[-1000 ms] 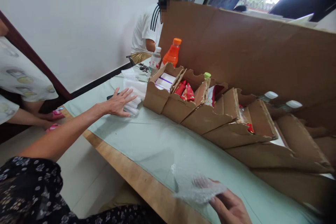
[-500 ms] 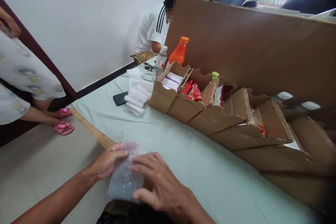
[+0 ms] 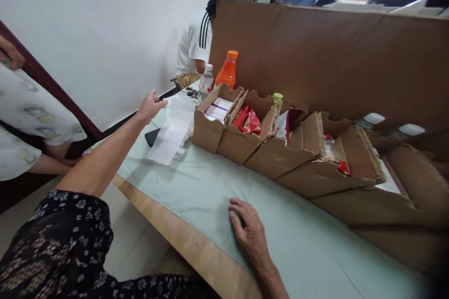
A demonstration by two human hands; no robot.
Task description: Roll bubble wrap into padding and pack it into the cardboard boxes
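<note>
My left hand (image 3: 151,106) reaches out over the far left of the table and pinches the edge of a clear bubble wrap sheet (image 3: 168,133). The sheet lies slanted over a pile of folded white bubble wrap (image 3: 187,135) and partly covers a black phone (image 3: 152,136). On the pale green cloth rests my right hand (image 3: 249,229), its fingers loosely bent and the thumb apart, with only a dark shadow visible between them.
A row of cardboard bins (image 3: 259,145) holds white boxes, red packets and other goods, with a tall cardboard panel (image 3: 315,60) behind. A water bottle (image 3: 206,81) and an orange bottle (image 3: 227,72) stand at the far end. One person (image 3: 192,49) sits there; another stands left.
My left hand has moved from my lap forward to the pile, with bubble wrap now over it. My right hand has let go and come down on the cloth at the right.
</note>
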